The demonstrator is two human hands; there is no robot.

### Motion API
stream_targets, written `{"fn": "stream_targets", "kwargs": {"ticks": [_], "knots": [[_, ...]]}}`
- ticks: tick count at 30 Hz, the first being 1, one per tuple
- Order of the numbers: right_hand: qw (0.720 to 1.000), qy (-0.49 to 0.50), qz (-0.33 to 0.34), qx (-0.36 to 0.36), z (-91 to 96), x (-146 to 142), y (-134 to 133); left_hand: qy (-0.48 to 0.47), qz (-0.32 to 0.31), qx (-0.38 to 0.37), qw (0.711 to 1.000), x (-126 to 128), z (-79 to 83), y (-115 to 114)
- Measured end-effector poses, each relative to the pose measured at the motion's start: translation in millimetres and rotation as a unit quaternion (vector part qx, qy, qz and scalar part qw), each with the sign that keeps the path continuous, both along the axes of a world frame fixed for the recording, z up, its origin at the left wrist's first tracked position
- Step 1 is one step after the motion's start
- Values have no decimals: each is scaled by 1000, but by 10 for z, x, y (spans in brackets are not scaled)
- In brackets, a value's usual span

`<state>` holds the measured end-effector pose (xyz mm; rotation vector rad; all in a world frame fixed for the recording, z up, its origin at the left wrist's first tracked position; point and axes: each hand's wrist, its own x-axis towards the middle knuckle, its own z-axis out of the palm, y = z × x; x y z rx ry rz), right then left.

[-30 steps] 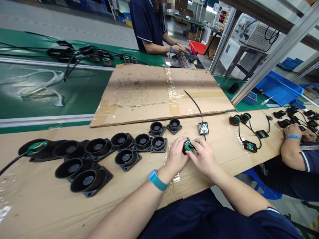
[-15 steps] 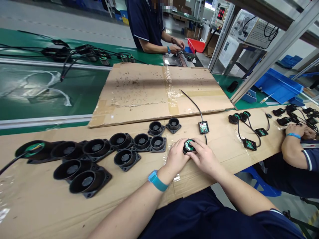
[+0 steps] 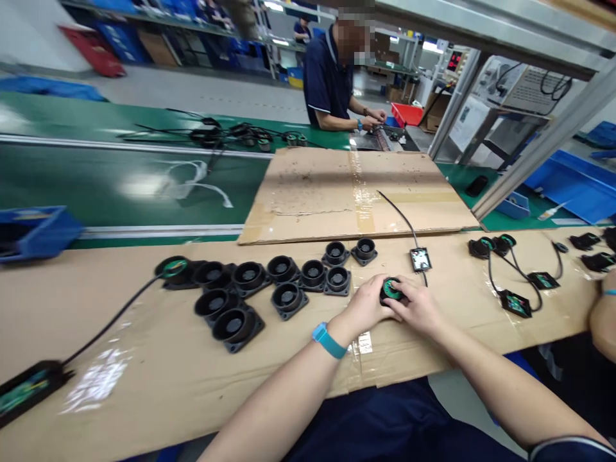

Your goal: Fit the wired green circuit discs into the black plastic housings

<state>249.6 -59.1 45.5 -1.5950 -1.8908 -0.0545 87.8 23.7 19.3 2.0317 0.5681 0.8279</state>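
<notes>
Here, round black-and-green part (image 3: pixel 390 290) gripped between both hands (image 3: pixel 364 305).

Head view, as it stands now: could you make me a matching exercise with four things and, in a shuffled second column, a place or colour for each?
Things:
1. cardboard sheet
2. held part
3. wearer's wristband
4. main group of housings

Places or colours:
A. between the left hand and the right hand
B. to the left of both hands
C. beyond both hands, with tape across it
D. teal

Pairs: 1-C, 2-A, 3-D, 4-B
</notes>
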Motion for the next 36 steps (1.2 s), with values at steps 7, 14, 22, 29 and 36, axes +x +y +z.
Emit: {"fn": "stream_targets", "kwargs": {"ticks": [7,14,22,29,36], "knots": [[964,-54,-178,188,488,359,-334,-84,18,-16,996,0,-28,-46],[976,-130,-122,124,78,357,-204,-149,81,3,986,-33,-24,-2],[980,-108,-136,93,-100,284,-113,-119,82,32,989,-53,8,21],[986,-35,-160,46,-77,91,-225,-10,29,76,997,-24,-106,50],[990,-30,-130,-53,-101,33,-198,47,36,155,986,0,-183,-33]]}}
